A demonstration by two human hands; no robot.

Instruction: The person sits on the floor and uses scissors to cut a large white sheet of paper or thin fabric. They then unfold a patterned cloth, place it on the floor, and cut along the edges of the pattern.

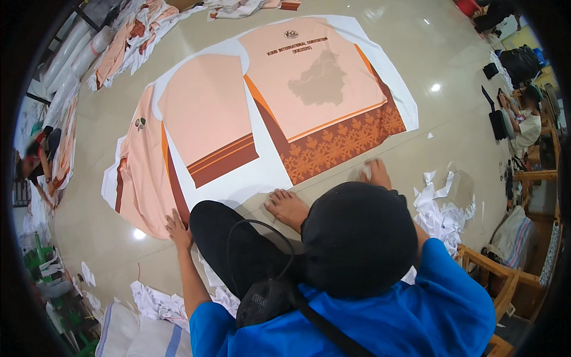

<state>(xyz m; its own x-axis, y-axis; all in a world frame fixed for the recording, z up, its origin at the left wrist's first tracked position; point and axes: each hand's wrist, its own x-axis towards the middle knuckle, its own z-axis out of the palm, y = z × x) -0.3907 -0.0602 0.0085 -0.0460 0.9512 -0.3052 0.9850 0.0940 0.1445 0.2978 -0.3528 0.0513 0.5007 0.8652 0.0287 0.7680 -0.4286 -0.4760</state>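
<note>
A wide white sheet of cloth (270, 152) lies on the floor in front of me, printed with peach, orange and maroon garment panels. The large body panel (267, 71) has dark lettering, a grey map shape and a patterned maroon hem. To its left are a sleeve panel (208, 107) and a partly creased peach panel (143, 172). My left hand (178, 229) rests on that creased panel's near edge, fingers spread. Just beyond the sheet's near right edge, my right hand (377, 174) has curled fingers, with something whitish at them, too small to name.
My bare foot (286, 208) stands at the sheet's near edge. White scraps (443, 214) are heaped at the right, near a wooden frame (488, 268). More printed cloth (131, 44) lies far left. One person (38, 157) works at the left, another (526, 122) sits at the right.
</note>
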